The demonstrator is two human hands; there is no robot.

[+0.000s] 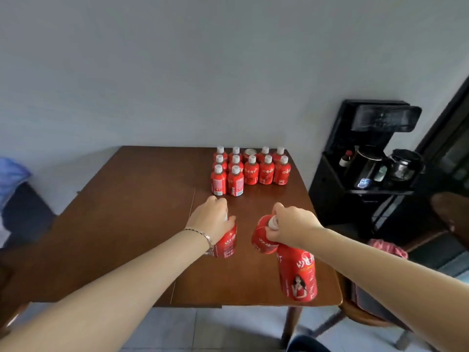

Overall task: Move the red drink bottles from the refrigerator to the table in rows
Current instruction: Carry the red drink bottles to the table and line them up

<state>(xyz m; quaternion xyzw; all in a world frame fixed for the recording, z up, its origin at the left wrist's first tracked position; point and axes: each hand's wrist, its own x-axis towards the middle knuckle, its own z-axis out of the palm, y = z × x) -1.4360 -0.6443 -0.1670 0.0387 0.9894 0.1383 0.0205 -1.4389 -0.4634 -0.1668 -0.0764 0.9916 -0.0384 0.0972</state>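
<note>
Several red drink bottles with white caps [250, 168] stand in rows at the far right of the brown wooden table [137, 212]; one in the back row has no white cap. My left hand [213, 221] grips the top of one red bottle [227, 243] above the table's middle. My right hand [289, 227] holds two red bottles by their necks: one [264, 237] to the left of the hand and a nearer, larger-looking one [298, 273] hanging below it. The refrigerator is out of view.
A black water dispenser stand [365, 171] with a kettle and a glass pot stands right of the table. A wooden chair with a pink cushion [388, 250] sits at the table's right side. A grey wall runs behind the table.
</note>
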